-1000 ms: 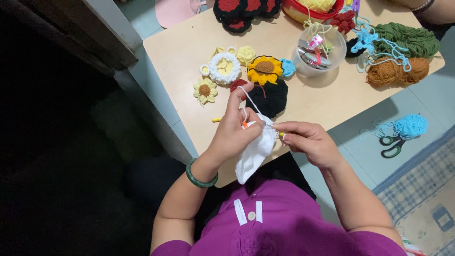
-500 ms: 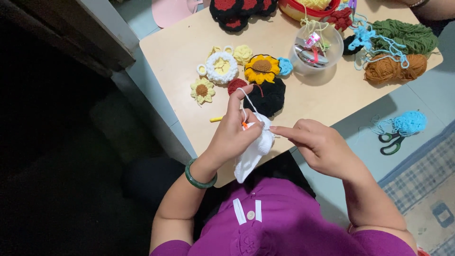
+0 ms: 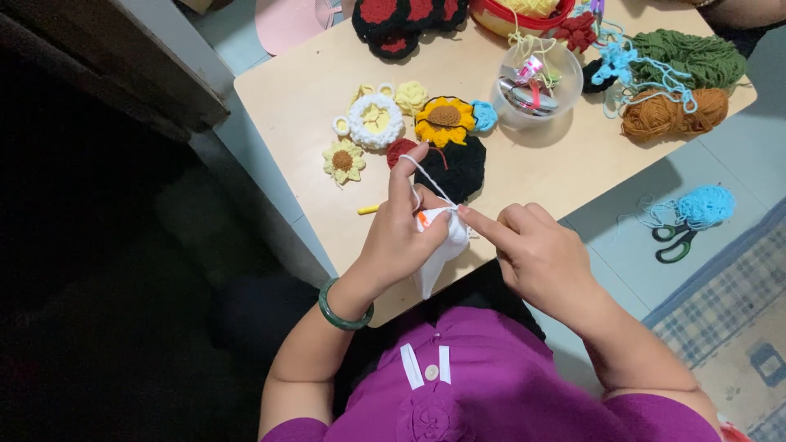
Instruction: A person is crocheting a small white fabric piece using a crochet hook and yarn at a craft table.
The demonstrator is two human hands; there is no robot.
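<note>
My left hand (image 3: 397, 237) grips a white crochet piece (image 3: 440, 254) over the near edge of the light wooden table (image 3: 286, 90). White yarn (image 3: 426, 173) runs taut over my raised left forefinger down to the piece. My right hand (image 3: 536, 254) pinches the top of the same piece, forefinger pointing left at the stitch; a hook in it is hidden. A green bangle (image 3: 344, 307) circles my left wrist.
Crochet flowers lie ahead: a sunflower (image 3: 444, 119), a white ring flower (image 3: 376, 121), a black piece (image 3: 458, 164). A clear bowl of notions (image 3: 540, 82), brown yarn (image 3: 671, 113) and green yarn (image 3: 696, 57) sit right. Scissors (image 3: 673, 241) and blue yarn (image 3: 702, 205) lie on the floor.
My right hand has drawn back slightly to the right and down, then closed in on the piece again. My left hand keeps its hold with the forefinger raised.
</note>
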